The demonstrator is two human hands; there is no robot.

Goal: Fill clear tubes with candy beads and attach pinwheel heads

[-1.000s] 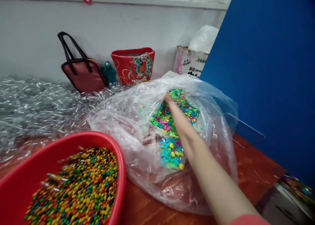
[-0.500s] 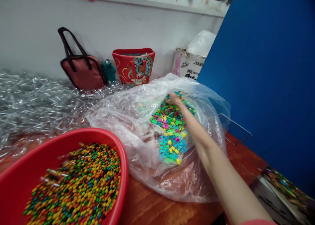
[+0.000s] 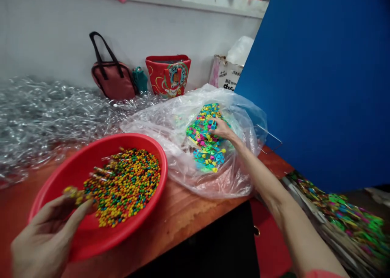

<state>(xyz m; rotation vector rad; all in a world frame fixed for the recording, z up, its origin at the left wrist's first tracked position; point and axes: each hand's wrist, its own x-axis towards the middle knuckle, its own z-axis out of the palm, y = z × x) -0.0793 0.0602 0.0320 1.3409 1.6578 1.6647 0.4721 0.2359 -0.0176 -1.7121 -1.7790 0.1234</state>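
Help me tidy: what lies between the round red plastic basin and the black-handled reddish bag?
The head view shows clear, shiny plastic tubes heaped there.

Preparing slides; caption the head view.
Left hand holds yellowish beads at a red basin; right hand touches bright plastic pieces.

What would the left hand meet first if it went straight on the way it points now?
Most likely the small coloured candy-like pieces in the red basin, beyond the blurred yellowish item it holds. Depth is unclear; the left hand might pass above them.
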